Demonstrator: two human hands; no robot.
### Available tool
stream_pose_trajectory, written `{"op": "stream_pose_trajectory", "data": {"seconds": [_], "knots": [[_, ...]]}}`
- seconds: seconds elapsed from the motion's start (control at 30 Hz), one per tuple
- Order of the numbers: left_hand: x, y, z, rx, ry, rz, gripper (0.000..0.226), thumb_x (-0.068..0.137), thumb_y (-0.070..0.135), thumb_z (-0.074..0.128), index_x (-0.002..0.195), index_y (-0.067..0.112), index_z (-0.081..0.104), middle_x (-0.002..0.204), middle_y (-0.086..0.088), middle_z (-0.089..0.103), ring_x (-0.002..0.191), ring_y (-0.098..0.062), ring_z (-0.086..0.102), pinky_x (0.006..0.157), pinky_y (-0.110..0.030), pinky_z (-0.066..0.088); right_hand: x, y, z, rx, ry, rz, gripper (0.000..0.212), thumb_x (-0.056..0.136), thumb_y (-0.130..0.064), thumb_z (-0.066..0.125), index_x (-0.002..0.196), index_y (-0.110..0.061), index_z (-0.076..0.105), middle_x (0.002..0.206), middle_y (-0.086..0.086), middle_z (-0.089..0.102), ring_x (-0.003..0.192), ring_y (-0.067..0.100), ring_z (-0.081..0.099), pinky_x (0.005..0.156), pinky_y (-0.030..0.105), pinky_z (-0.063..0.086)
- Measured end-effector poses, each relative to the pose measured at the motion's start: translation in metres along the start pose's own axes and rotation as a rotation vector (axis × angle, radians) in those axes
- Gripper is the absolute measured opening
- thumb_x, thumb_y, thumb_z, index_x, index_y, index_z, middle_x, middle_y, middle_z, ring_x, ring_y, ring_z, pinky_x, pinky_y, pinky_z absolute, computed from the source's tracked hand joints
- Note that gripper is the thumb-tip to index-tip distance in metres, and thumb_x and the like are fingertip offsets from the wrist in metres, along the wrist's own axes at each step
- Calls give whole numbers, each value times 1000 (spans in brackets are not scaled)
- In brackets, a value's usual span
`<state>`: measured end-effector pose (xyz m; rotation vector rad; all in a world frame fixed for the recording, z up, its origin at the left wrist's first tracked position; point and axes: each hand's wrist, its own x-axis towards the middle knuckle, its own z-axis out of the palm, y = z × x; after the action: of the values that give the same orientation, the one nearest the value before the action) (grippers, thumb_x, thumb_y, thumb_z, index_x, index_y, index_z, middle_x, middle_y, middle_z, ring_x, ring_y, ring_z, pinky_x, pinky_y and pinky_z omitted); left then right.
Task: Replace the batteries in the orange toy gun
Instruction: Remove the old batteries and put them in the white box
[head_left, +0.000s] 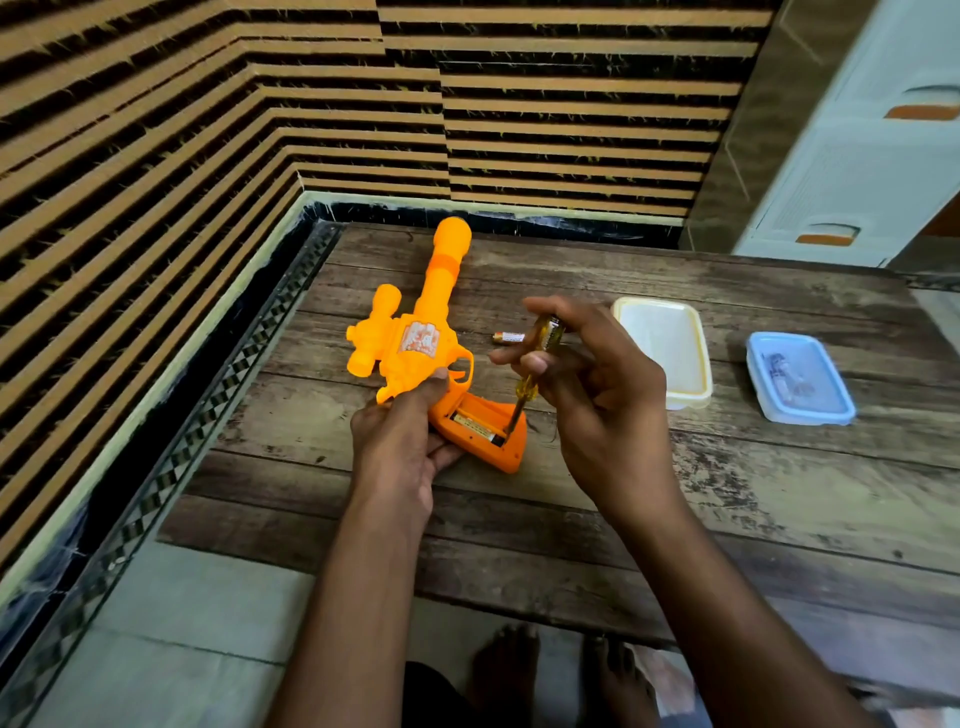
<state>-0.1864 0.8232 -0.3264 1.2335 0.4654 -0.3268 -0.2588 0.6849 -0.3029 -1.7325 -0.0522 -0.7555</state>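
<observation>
The orange toy gun (415, 332) lies on the wooden table (675, 493), barrel pointing away from me. My left hand (400, 436) grips its handle, whose battery compartment (480, 423) is uncovered with a battery inside. My right hand (587, 379) holds a yellow-handled screwdriver (535, 364); its tip reaches into the compartment at the battery's end. A loose battery (508, 338) lies on the table just behind the screwdriver.
A white lidded container (667, 348) and a blue lidded container (800, 376) sit on the table to the right. A striped wall stands close on the left and behind. A white plastic drawer unit (857, 156) is at far right. Bare feet show below the table's near edge.
</observation>
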Motion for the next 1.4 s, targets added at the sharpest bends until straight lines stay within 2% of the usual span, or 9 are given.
{"op": "stream_pose_trajectory", "data": {"seconds": [0.13,0.33,0.5,0.6,0.73,0.9,1.1,1.27,1.4], "knots": [[-2,0,0,-6,-1,9,24,90,18,76,113,14,70,103,-15,78,90,-29,77,65,-39,63,2,4,-2,-47,-30,-8,29,101,-3,63,129,-12,65,111,6,64,96,17,79,77,58,61],[-2,1,1,5,9,4,19,90,19,76,108,16,69,101,-12,78,87,-26,77,61,-36,62,2,3,0,-102,-28,-52,28,100,2,64,125,-10,66,108,4,64,92,18,79,74,51,61],[-2,1,0,17,10,7,26,90,20,76,115,14,70,103,-13,78,90,-27,78,61,-36,63,5,2,-1,-175,-75,-111,28,98,7,63,122,-8,66,107,7,65,88,14,77,71,38,60],[-2,2,1,19,12,2,27,90,20,77,115,13,70,102,-13,79,90,-27,78,60,-36,63,6,0,-2,-162,-133,-80,26,97,9,63,117,-7,65,106,3,67,93,15,77,74,22,58],[-2,3,1,13,17,-4,27,90,19,77,115,12,69,105,-16,78,91,-29,77,55,-35,63,1,3,-3,-106,-137,-19,25,93,8,63,111,-11,61,102,-4,65,95,25,76,82,42,64],[-2,3,0,1,12,-16,23,90,16,76,112,13,69,105,-16,77,89,-28,77,50,-32,61,-17,5,6,-59,76,37,30,96,6,60,112,-19,60,95,2,66,90,23,78,75,55,60],[1,3,-2,-36,-1,-51,20,91,14,75,109,13,68,107,-16,77,86,-26,77,56,-37,64,-19,3,3,131,267,120,20,102,9,53,111,-8,56,91,15,65,84,31,78,72,45,58],[3,2,-1,-22,3,-50,29,90,16,76,117,12,66,106,-16,77,86,-28,77,63,-39,64,-10,-10,8,313,347,107,22,103,13,52,110,-8,50,87,-3,65,78,23,75,77,37,62],[3,1,-2,-10,10,-47,32,89,17,78,119,11,67,106,-17,77,87,-29,77,57,-37,63,-2,-8,13,165,295,-25,24,103,11,51,116,-10,50,89,-8,62,78,29,72,76,50,60]]}}
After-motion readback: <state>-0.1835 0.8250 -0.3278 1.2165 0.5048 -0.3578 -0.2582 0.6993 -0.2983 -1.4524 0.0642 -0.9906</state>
